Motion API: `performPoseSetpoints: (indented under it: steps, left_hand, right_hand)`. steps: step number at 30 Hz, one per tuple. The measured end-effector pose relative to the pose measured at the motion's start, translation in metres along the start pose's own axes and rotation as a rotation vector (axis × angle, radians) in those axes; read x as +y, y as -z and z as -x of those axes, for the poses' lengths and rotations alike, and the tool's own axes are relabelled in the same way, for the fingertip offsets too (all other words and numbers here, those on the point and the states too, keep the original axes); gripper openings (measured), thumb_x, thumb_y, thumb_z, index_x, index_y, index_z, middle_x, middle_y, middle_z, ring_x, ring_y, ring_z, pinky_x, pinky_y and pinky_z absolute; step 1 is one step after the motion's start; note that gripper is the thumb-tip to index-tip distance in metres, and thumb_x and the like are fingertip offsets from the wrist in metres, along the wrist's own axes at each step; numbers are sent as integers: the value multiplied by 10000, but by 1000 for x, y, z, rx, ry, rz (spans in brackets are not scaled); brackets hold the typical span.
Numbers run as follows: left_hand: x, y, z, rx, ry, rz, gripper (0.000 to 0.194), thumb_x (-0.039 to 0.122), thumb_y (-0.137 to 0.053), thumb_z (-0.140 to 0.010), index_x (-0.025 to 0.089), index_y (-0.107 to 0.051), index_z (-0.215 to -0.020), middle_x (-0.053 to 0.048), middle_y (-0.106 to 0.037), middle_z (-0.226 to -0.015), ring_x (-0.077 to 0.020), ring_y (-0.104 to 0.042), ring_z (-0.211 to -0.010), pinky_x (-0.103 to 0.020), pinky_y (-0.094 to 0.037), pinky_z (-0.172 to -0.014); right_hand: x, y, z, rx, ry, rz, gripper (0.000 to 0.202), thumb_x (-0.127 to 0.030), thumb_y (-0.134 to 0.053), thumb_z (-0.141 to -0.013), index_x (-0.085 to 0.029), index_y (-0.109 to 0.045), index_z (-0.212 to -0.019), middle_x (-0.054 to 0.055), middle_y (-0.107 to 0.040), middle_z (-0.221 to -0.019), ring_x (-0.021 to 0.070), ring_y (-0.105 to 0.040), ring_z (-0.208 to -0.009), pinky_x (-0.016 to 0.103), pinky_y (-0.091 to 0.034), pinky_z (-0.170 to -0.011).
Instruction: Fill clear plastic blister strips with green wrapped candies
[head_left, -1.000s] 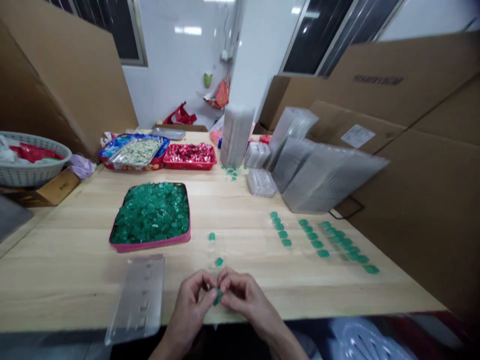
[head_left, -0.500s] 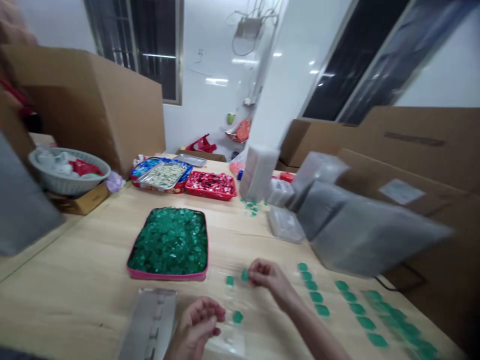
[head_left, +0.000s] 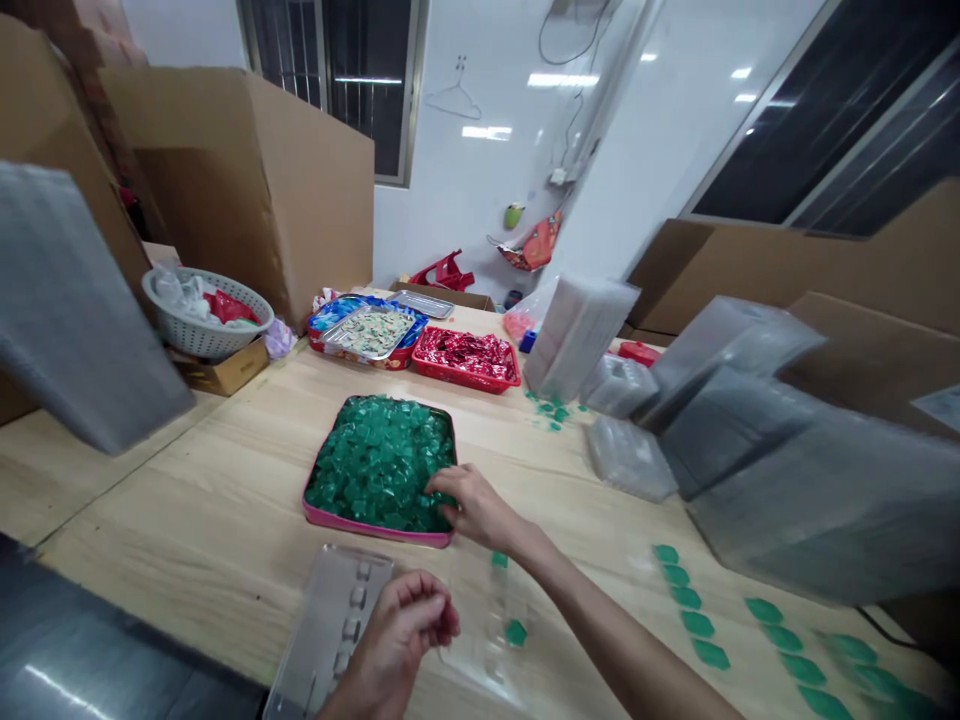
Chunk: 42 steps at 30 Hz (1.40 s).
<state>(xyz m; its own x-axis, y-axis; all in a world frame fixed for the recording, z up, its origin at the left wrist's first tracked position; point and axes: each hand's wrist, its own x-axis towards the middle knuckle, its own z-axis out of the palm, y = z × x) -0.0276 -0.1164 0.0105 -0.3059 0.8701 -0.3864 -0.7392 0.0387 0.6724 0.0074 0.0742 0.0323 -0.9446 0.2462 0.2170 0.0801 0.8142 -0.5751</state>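
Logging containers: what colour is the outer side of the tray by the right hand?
The tray's outer side is pink, clearest in the head view.

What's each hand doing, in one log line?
right hand: at green pieces in pink tray | left hand: curled near clear tray

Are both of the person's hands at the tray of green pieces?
No, only the right hand is at the pink tray of green pieces; the left hand is outside it, closer to the camera.

Green, apparently glassy pieces [head_left: 379, 460] lie heaped in a pink-sided tray [head_left: 375, 528].
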Motion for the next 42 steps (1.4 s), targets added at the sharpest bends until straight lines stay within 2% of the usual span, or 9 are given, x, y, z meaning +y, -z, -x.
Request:
performPoseSetpoints:
  steps: [2,4,8,13,18,23,30,36,42]
  left_hand:
    - [2,2,2,6,-5,1,244,314,-748,-590,140,-601,-679,-31,-625,-615,-134,-545,-606,-264,-350,-616]
    - [3,4,4,15,-23,-16,233,313,-740,-600,140,-598,-664,-29,-621,-615,-130,-539,-608,-261,-354,-614]
    - [5,6,4,53,-106,-76,229,314,-734,-619,130,-600,-640,-23,-605,-603,-118,-527,-603,-249,-362,-606]
    - [5,-13,-2,120,-108,-62,331,390,-764,-581,134,-615,-730,-39,-634,-685,-152,-580,-664,-269,-412,-632]
    - [-12,-35,-6,64,-182,-253,189,250,-732,-566,130,-596,-619,3,-579,-587,-101,-502,-554,-233,-379,-564]
    - [-37,-36,-3,-10,-150,-389,112,213,-665,-593,137,-606,-650,5,-575,-593,-112,-500,-568,-237,-380,-571]
    - [-51,-23,-4,11,-219,-658,55,188,-610,-633,144,-607,-666,-1,-590,-618,-132,-522,-598,-243,-387,-594]
    - [-51,-22,-5,-1,-203,-658,60,195,-621,-633,146,-616,-667,-5,-598,-627,-134,-527,-610,-242,-393,-604]
    - [-49,-19,-2,2,-179,-656,60,189,-618,-645,147,-626,-687,-11,-609,-660,-149,-547,-662,-248,-411,-646]
  right_hand:
    - [-13,-9,-6,-101,48,192,242,-48,-571,-681,-176,-669,-862,69,-694,-871,203,-607,-871,346,-396,-852]
    - [-16,-10,-8,-81,10,203,220,-40,-568,-686,-169,-665,-836,72,-695,-855,204,-608,-856,351,-399,-849]
    - [-16,-4,12,137,-124,-254,241,-94,-569,-718,-191,-655,-921,49,-684,-908,185,-612,-832,312,-457,-775]
    - [-37,-2,70,211,-245,-733,121,-242,-653,-720,-173,-648,-819,33,-660,-817,172,-615,-762,291,-476,-721]
    - [-56,-5,125,311,-327,-478,99,-237,-661,-725,-184,-669,-809,33,-669,-797,183,-592,-790,306,-448,-765]
    - [-42,-13,162,381,-480,-425,101,-238,-656,-719,-183,-680,-801,29,-677,-753,176,-587,-715,292,-460,-696]
    - [-10,-21,148,471,-467,-278,120,-135,-587,-682,-178,-666,-762,26,-659,-731,174,-585,-697,286,-457,-676]
    - [-2,-24,128,314,-351,-39,200,-47,-510,-709,-181,-655,-737,27,-607,-777,145,-566,-690,250,-437,-651]
    - [-11,-17,149,284,-353,-47,227,-65,-511,-728,-188,-651,-859,43,-617,-846,166,-579,-756,273,-451,-694]
